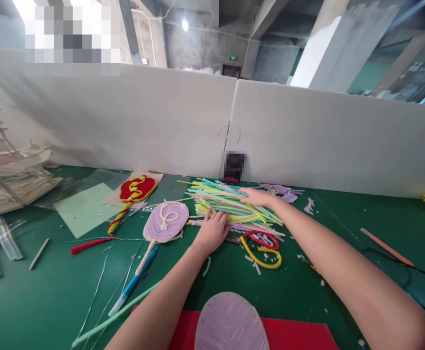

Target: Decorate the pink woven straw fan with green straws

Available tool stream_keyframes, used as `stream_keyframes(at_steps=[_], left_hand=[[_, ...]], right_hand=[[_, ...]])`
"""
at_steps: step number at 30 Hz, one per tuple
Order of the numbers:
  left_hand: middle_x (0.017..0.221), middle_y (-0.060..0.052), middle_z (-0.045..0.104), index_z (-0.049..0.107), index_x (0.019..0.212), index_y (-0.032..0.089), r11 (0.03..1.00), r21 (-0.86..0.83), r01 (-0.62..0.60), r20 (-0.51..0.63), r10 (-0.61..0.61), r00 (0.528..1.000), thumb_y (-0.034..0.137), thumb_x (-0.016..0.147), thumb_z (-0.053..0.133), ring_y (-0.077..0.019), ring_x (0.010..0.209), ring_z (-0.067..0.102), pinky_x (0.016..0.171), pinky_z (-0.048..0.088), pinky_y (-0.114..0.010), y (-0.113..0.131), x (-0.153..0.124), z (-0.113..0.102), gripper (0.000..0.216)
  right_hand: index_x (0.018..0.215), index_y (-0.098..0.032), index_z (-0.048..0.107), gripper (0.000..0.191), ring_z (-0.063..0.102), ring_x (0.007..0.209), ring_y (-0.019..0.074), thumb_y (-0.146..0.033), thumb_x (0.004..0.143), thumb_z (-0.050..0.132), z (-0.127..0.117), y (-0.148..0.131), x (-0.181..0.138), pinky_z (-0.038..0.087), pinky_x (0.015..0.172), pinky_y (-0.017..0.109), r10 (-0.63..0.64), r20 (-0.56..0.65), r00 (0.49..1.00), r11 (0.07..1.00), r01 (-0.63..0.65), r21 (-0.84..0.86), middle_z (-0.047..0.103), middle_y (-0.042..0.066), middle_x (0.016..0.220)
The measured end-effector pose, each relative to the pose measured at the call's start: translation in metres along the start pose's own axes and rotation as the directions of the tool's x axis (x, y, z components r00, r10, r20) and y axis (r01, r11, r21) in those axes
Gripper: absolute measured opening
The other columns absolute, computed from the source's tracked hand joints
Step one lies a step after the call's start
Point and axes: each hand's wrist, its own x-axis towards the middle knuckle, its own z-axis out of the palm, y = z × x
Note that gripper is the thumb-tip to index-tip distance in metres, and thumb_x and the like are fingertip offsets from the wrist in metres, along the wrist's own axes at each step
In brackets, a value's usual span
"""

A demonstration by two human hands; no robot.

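A loose pile of long, thin pastel strips (241, 206), pipe-cleaner-like, lies on the green table in yellow, mint, pink and purple. On its near left edge rests my left hand (214, 229), fingers spread over the strips. My right hand (256, 197) reaches onto the far right part of the pile, fingers stretched out and touching strips. Scissors (261, 245) with red and yellow handles lie just right of my left hand. Nearest to me is a purple oval fan face (230, 321), partly cut off by the frame. A finished-looking purple fan (166, 221) with a cream knot lies to the left.
A red and yellow fan (137, 188), a pale green sheet (86, 208) and a red tassel (91, 246) lie left. A blue pen (139, 274) and wires are nearby. Purple scraps (281, 189) lie behind the pile. A white partition (143, 121) borders the table.
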Motion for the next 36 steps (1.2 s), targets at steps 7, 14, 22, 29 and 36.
stream_keyframes(at_steps=[7,14,22,29,36], left_hand=[[0.133,-0.011,0.041,0.054,0.1,0.018,1.0,-0.002,-0.023,-0.03,0.022,0.999,0.023,0.086,0.038,-0.0224,0.12,0.042,0.107,0.024,-0.047,-0.001,-0.002,0.002,0.022],[0.128,-0.01,0.048,0.052,0.103,0.017,1.0,0.026,-0.004,0.007,0.004,1.0,0.028,0.088,0.037,-0.0232,0.126,0.036,0.108,0.021,-0.047,-0.003,-0.003,0.007,0.024],[0.132,-0.007,0.046,0.041,0.124,0.02,1.0,0.0,0.004,0.04,-0.004,0.999,0.031,0.089,0.034,-0.0217,0.126,0.035,0.109,0.019,-0.048,-0.002,-0.003,0.002,0.037],[0.14,-0.008,0.037,0.036,0.131,0.021,1.0,0.014,0.006,0.039,-0.006,0.999,0.033,0.089,0.034,-0.023,0.132,0.027,0.109,0.017,-0.048,-0.003,-0.004,0.004,0.044],[0.139,-0.009,0.038,0.036,0.131,0.02,1.0,-0.01,0.017,0.001,-0.017,1.0,0.03,0.087,0.038,-0.0232,0.131,0.029,0.108,0.02,-0.049,-0.002,-0.003,0.003,0.044]], right_hand=[[0.115,-0.017,0.056,0.04,0.056,0.106,0.024,-0.023,0.076,0.054,0.002,0.0,-0.001,0.043,0.091,0.035,-0.021,0.011,1.0,0.999,0.021,0.028,0.059,0.008,0.119],[0.115,-0.015,0.056,0.041,0.053,0.111,0.0246,-0.024,0.076,0.053,-0.001,-0.008,-0.003,0.04,0.095,0.035,0.035,0.055,0.998,0.999,-0.035,0.002,0.056,0.01,0.124],[0.113,-0.016,0.057,0.052,0.053,0.112,0.0262,-0.04,0.067,0.067,-0.001,-0.005,-0.01,0.04,0.096,0.037,0.028,0.053,0.998,0.986,-0.036,0.16,0.057,0.01,0.122],[0.133,-0.032,0.036,0.064,0.054,0.111,0.0226,-0.032,0.075,0.064,0.003,-0.015,-0.022,0.044,0.092,0.037,-0.086,-0.185,0.979,0.995,0.094,0.035,0.056,0.004,0.122],[0.105,-0.025,0.059,0.023,0.054,0.111,0.0208,-0.032,0.088,0.045,0.012,-0.026,-0.026,0.041,0.095,0.034,-0.313,-0.275,0.909,0.941,0.259,-0.217,0.056,0.004,0.123]])
